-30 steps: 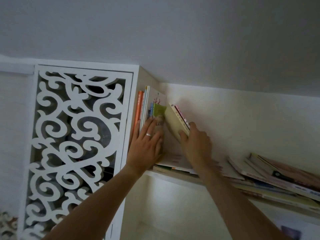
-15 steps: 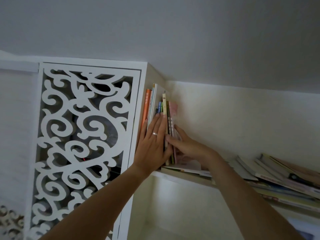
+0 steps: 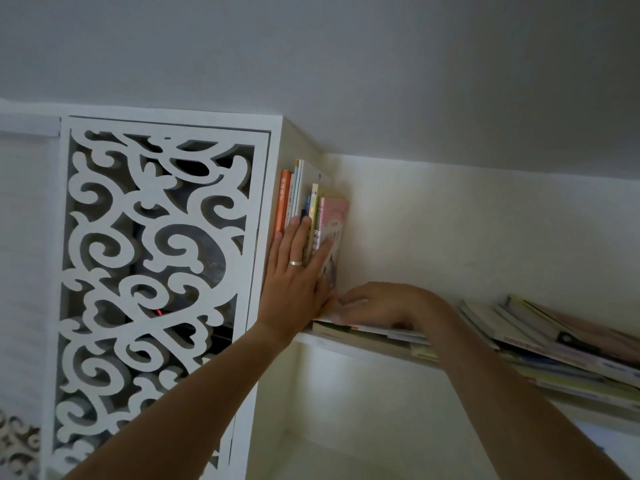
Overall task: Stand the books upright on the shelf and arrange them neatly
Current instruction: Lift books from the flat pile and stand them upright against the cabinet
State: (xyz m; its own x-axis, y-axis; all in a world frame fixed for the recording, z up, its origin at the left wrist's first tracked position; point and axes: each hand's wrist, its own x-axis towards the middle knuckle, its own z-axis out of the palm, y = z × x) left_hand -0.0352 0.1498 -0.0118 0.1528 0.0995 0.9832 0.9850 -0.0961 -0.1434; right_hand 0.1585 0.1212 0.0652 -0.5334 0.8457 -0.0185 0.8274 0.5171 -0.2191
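Several books stand upright at the left end of a high white shelf (image 3: 363,344): an orange one (image 3: 283,202), a tall white one (image 3: 306,181) and, outermost, a pink one (image 3: 334,220). My left hand (image 3: 296,271), wearing a ring, presses flat with straight fingers against their spines and the pink cover. My right hand (image 3: 377,303) lies palm down on flat books (image 3: 367,329) just right of the upright row; its fingertips point left. Further right, a slanting heap of books (image 3: 554,337) lies on the shelf.
A white carved fretwork panel (image 3: 156,271) closes off the left side beside the shelf. The cream back wall (image 3: 485,230) rises behind the books, the ceiling just above. A lower compartment (image 3: 346,427) opens beneath the shelf board.
The leaning books were pushed upright against the row. My right hand then let go and dropped onto the flat books, while my left hand spread to hold the row, thumb on the pink cover.
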